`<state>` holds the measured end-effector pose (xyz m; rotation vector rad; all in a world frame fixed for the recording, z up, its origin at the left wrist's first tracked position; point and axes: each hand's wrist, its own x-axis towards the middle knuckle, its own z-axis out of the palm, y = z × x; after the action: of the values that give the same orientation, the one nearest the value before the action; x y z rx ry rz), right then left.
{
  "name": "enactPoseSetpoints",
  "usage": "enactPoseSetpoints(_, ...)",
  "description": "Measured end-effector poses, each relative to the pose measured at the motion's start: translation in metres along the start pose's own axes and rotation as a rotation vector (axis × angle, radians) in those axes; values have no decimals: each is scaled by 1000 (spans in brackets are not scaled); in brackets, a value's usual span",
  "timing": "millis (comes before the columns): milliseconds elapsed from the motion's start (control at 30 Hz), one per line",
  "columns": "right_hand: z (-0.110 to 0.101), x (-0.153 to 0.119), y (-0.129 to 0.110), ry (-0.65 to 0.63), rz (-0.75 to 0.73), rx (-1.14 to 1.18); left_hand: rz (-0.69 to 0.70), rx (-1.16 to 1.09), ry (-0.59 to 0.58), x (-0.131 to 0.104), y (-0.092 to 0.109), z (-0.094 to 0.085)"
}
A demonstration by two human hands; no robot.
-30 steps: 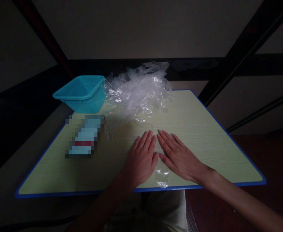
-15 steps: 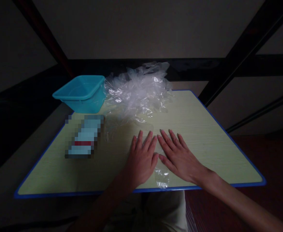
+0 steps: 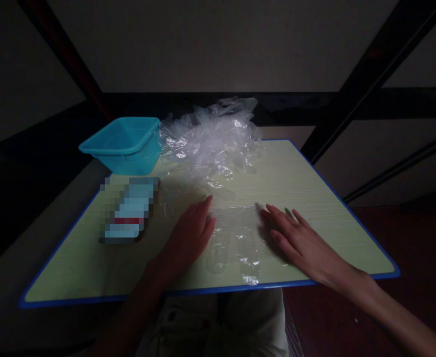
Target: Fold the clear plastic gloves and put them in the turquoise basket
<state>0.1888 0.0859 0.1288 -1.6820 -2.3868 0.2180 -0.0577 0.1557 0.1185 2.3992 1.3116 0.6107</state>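
A clear plastic disposable glove (image 3: 236, 225) lies spread on the table, its finger parts pointing toward the near edge. Left of it is my left hand (image 3: 190, 230), turned on its side, fingers stretched out and thumb apart, with nothing held. My right hand (image 3: 299, 238) hovers low at the glove's right side, fingers apart and holding nothing. Behind the hands rises a loose, crumpled pile of clear plastic gloves (image 3: 214, 141), with some ends trailing forward beside my left hand.
A turquoise plastic basin (image 3: 128, 161) stands at the back left of the table (image 3: 325, 228), which has a blue rim. In front of the basin lies a flat, pixelated device (image 3: 130, 210), perhaps a phone. A dark wall panel (image 3: 218, 49) closes off the back.
Both hands lay flat and close together on the glove. They have now moved apart, left hand leftward and right hand rightward, uncovering the glove between them.
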Motion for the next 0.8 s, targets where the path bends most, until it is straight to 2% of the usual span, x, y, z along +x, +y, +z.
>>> enactPoseSetpoints(233, -3, 15, 11, -1, 52, 74, -40, -121, 6, -1, 5, -2)
enactPoseSetpoints(400, -9, 30, 22, -15, 26, 94, -55, -213, -27, -11, 17, 1)
enactPoseSetpoints(567, -15, 49, 35, -73, -84, 116, -32, -188, -47, -17, 27, 2)
enactPoseSetpoints(700, -17, 66, 46, -64, -173, 140, -56, -129, -26, -15, 21, 0)
enactPoseSetpoints(800, -18, 74, 49, -56, -225, 130, 24, -30, 12, -15, 16, -1)
